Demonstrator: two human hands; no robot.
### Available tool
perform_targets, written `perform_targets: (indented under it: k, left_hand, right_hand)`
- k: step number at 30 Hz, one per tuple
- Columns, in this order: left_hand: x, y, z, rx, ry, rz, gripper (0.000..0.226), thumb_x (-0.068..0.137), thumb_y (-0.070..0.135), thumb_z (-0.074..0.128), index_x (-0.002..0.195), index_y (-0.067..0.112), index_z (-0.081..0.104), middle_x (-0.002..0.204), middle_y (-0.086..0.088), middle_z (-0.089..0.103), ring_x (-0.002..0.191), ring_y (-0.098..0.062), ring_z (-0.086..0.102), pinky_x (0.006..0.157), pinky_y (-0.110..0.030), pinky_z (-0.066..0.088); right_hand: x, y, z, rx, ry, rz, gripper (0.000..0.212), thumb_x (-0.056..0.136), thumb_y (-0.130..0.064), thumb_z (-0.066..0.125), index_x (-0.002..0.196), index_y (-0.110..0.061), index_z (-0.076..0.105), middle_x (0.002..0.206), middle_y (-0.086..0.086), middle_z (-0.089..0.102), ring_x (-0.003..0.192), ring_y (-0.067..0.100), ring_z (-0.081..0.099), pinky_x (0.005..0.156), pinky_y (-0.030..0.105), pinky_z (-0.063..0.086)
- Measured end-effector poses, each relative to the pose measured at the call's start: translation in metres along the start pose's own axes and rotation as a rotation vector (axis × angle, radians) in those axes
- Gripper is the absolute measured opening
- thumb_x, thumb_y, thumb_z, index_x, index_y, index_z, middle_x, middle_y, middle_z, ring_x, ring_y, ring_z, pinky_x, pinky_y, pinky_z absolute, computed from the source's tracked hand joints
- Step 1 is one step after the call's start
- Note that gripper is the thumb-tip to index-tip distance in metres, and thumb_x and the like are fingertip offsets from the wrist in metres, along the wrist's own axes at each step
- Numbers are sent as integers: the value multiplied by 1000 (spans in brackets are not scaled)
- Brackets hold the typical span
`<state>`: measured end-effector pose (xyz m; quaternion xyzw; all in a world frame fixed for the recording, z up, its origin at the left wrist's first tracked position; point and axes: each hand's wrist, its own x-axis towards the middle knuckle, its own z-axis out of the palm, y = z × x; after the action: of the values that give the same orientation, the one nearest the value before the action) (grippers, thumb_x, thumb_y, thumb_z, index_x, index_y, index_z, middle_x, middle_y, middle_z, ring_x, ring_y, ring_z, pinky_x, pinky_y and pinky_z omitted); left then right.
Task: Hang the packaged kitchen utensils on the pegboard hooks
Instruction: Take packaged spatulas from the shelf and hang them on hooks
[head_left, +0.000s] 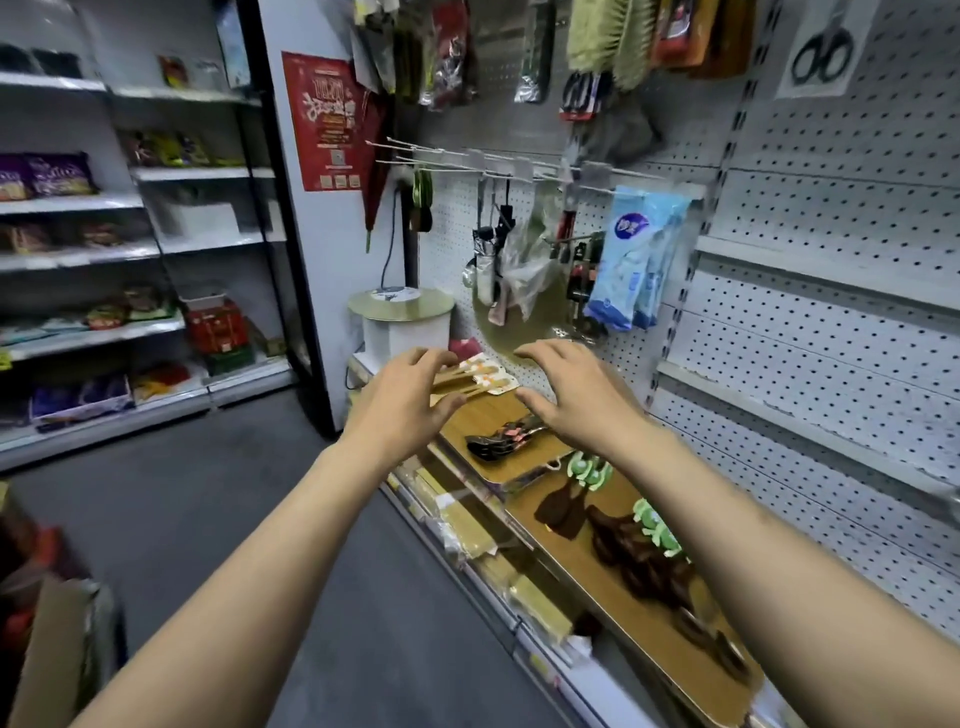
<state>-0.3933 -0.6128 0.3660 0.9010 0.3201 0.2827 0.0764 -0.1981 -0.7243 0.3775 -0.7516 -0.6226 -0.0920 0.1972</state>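
Both my hands reach out over a wooden shelf (582, 551) under a white pegboard (841, 218). My left hand (402, 397) hovers with spread, relaxed fingers just in front of packaged wooden utensils with orange-and-white cards (480, 379); it holds nothing. My right hand (569, 389) is likewise spread and empty, above a packaged black utensil (501, 439). Dark brown utensils with green cards (576, 491) lie further along the shelf. Long bare hooks (431, 156) stick out of the pegboard above.
Blue packets (631, 254), clear bags and small tools hang on the pegboard. A white round bin with a gold lid (402, 317) stands at the shelf's far end. Grocery shelves (93, 249) line the left across a grey floor aisle. A cardboard box (47, 654) sits lower left.
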Motion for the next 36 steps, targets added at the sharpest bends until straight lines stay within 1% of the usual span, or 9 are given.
perform_targets:
  k: [4, 9, 16, 20, 24, 27, 30, 33, 36]
  left_hand:
    - [59, -64, 16, 17, 0, -7, 44, 90, 46, 61, 130, 29, 50, 131, 5, 54, 114, -20, 57, 90, -39, 50]
    - [164, -135, 34, 27, -29, -1, 45, 92, 45, 59, 132, 27, 49, 132, 3, 54, 111, -19, 57, 86, -31, 44]
    - [304, -219, 71, -5, -59, 15, 46, 93, 38, 61, 134, 21, 50, 134, -2, 55, 123, -23, 50, 91, -28, 38]
    - [372, -266, 117, -45, -106, 35, 45, 90, 40, 63, 130, 21, 53, 129, -4, 58, 118, -27, 55, 93, -39, 47]
    - [439, -310, 175, -77, -185, 67, 45, 89, 40, 64, 129, 21, 53, 127, -4, 58, 111, -29, 57, 88, -39, 48]
    - [490, -348, 224, -108, -263, 102, 44, 88, 44, 63, 126, 24, 54, 125, -2, 57, 108, -27, 58, 86, -36, 49]
    - [535, -384, 278, -147, -356, 131, 43, 89, 39, 64, 127, 21, 55, 127, -6, 58, 112, -29, 57, 87, -35, 45]
    - [565, -418, 335, -183, -490, 121, 44, 89, 39, 64, 129, 22, 54, 130, -7, 58, 115, -30, 56, 92, -39, 48]
    - [581, -445, 393, -193, -649, 106, 42, 89, 42, 62, 128, 27, 54, 126, -6, 61, 115, -31, 57, 95, -46, 47]
  right_hand:
    - [84, 3, 44, 3, -3, -11, 54, 94, -43, 59, 144, -28, 43, 145, -2, 48, 134, 21, 42, 111, 46, 39]
    - [202, 17, 87, 27, -7, 6, 53, 95, -41, 58, 143, -26, 44, 145, -1, 48, 135, 22, 42, 111, 47, 39]
    - [347, 55, 138, 20, -37, 58, 51, 94, -41, 60, 141, -25, 46, 145, 2, 49, 135, 24, 42, 111, 47, 38]
    - [407, 84, 178, 14, -63, 120, 52, 95, -42, 58, 143, -24, 45, 145, 2, 49, 134, 25, 43, 110, 46, 38]
    - [458, 117, 232, 24, -89, 225, 53, 95, -40, 60, 143, -21, 47, 145, 5, 49, 134, 27, 44, 111, 45, 37]
    - [495, 143, 276, 69, -137, 343, 50, 96, -37, 60, 141, -18, 49, 147, 8, 47, 136, 30, 42, 112, 39, 35]
    - [526, 170, 325, 57, -173, 472, 46, 96, -41, 57, 138, -22, 51, 141, 6, 52, 129, 29, 50, 103, 40, 43]
    - [540, 187, 378, 92, -283, 629, 41, 98, -35, 57, 136, -19, 53, 136, 8, 56, 126, 29, 52, 99, 35, 41]
    - [539, 203, 430, 150, -396, 789, 36, 98, -39, 53, 131, -23, 57, 135, 5, 58, 124, 26, 54, 95, 34, 45]
